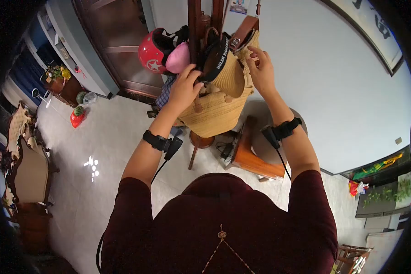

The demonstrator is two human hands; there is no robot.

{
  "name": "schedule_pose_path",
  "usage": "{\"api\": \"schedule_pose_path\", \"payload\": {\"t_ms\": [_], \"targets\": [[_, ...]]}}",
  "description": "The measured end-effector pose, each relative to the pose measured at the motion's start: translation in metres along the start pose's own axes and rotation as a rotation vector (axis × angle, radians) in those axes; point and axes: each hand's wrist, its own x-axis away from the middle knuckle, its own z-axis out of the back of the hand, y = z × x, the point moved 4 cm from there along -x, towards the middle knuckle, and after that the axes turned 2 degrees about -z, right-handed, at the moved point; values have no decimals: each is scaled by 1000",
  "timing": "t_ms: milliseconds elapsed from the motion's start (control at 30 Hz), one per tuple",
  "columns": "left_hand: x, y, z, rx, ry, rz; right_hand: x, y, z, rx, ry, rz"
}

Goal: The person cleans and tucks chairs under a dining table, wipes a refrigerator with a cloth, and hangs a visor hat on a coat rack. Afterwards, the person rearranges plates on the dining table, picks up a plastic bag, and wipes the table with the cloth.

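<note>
A straw sun visor with a black lettered band hangs on a dark wooden coat stand, in front of a woven straw bag. My left hand is at the visor's left side, fingers apart and loosely bent; whether the fingertips touch the band is unclear. On the other side, my right hand is raised beside the straw bag's upper edge, its fingers loosely curled and apart with nothing visible in them. A brown leather strap with a buckle hangs above the visor.
A red helmet with a star and a pink item hang left of the stand. Below are a wooden stool and a round grey seat. A wall rises at right; a brown door stands behind left.
</note>
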Motion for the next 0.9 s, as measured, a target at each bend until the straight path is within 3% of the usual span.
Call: {"api": "schedule_pose_path", "payload": {"t_ms": [233,333,500,800,867,900], "targets": [[17,-12,-9,-47,20,34,39,36,0,90,-170,-144],[34,-25,-13,186,82,204,69,50,-1,89,-254,-222],[43,-38,-22,272,143,296,120,79,11,170,-337,-372],[3,0,-11,341,111,154,274,121,41,135,-641,-647],[-9,9,-15,404,68,105,306,123,47,315,-903,-561],[-14,14,-20,451,42,59,315,122,54,319,-893,-574]]}}
